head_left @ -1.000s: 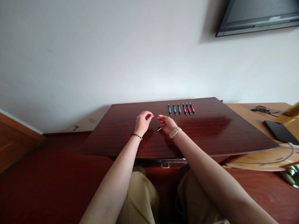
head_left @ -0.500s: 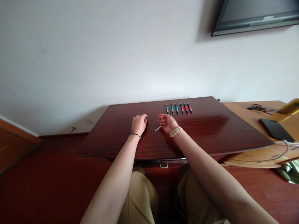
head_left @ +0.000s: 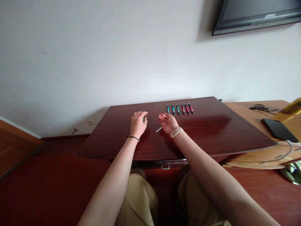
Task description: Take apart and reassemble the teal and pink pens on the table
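Note:
My left hand [head_left: 139,122] is over the dark wooden table [head_left: 113,125], its thumb and forefinger curved around a small teal piece [head_left: 143,120]. Most of that piece is hidden by the fingers. To its right, my right hand [head_left: 168,123] is turned partly palm up with curled fingers; what they hold, if anything, is hidden. A thin white stick [head_left: 159,129] shows just below those fingers, and I cannot tell whether it is held or lies on the table. Beyond the right hand lie three teal-and-black pens [head_left: 173,110] and three red-and-black pens [head_left: 187,109] in a row.
On the right, a lighter wooden desk [head_left: 237,110] bears a black flat device [head_left: 279,130], a coiled black cable [head_left: 262,108] and a yellow object [head_left: 291,108]. A drawer handle [head_left: 165,167] sits under the table's front edge. A television [head_left: 261,15] hangs above.
My left hand has shifted slightly left, and its thumb and forefinger have parted, showing the teal piece. My right hand has moved slightly left and its fingers have loosened a little.

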Tool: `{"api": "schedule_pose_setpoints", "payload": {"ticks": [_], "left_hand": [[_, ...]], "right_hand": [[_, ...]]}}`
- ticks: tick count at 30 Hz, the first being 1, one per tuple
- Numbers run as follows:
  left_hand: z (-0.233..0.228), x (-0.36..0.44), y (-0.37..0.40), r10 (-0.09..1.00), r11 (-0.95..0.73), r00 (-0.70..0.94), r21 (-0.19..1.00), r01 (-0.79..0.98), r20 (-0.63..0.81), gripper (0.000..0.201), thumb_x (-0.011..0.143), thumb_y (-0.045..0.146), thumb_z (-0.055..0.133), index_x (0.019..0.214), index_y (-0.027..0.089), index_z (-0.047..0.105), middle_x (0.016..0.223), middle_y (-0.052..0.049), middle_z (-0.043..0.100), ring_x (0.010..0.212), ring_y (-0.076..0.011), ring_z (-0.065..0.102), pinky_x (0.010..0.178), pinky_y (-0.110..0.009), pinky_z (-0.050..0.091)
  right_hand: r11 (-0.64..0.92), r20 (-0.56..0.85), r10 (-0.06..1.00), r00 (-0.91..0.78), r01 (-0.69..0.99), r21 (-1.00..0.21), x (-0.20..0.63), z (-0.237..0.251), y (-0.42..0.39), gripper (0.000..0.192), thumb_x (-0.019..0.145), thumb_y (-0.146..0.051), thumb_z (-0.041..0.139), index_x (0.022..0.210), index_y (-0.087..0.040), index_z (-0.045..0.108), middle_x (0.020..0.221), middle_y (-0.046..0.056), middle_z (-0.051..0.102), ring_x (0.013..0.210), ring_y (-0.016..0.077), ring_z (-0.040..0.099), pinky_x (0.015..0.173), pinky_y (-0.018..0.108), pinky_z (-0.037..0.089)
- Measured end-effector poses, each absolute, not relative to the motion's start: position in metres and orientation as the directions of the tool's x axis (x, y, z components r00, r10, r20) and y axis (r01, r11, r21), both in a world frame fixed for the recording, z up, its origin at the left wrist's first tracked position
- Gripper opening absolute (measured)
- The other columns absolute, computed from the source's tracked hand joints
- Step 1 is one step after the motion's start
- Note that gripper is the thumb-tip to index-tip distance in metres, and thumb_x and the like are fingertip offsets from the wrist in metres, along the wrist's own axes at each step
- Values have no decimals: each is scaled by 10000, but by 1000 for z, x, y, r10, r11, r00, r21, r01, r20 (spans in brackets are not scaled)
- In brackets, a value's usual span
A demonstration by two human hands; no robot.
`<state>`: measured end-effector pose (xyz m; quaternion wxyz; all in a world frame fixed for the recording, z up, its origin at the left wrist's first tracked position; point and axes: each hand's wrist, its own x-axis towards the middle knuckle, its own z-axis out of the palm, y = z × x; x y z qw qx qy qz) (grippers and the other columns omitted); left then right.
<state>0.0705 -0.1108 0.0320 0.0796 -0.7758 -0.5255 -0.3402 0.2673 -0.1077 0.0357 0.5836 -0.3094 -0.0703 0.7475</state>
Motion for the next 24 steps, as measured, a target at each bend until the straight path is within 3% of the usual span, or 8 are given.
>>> {"api": "schedule_pose_setpoints", "payload": {"ticks": [4, 11, 24], "left_hand": [[44, 85, -127, 664, -603, 383, 158, 782, 642, 217, 1049, 200, 566, 1208, 239, 710, 1207, -72, 738, 1152, -258, 611, 1051, -423, 475], [44, 105, -136, 612, -713, 578, 61, 699, 540, 137, 1042, 273, 641, 1089, 245, 767, 1204, -64, 749, 1130, -262, 602, 978, -436, 488], [38, 118, -130, 740, -616, 535, 91, 782, 407, 225, 1071, 332, 574, 1140, 241, 768, 1274, -116, 722, 1224, -299, 570, 1024, -474, 464]], "right_hand": [[-288, -349, 928, -133, -850, -441, 265, 32, -106, 213, 1097, -266, 459, 980, -191, 621, 859, 98, 779, 767, 169, 771, 587, 210, 620], [-285, -315, 937, -153, -855, -433, 263, 35, -109, 269, 1122, -347, 403, 1049, -204, 618, 877, 100, 792, 758, 216, 775, 533, 280, 611], [-287, -271, 950, -153, -770, -570, 256, 39, -113, 376, 1133, -430, 383, 944, -211, 625, 811, 64, 760, 656, 183, 681, 540, 250, 526]]}}
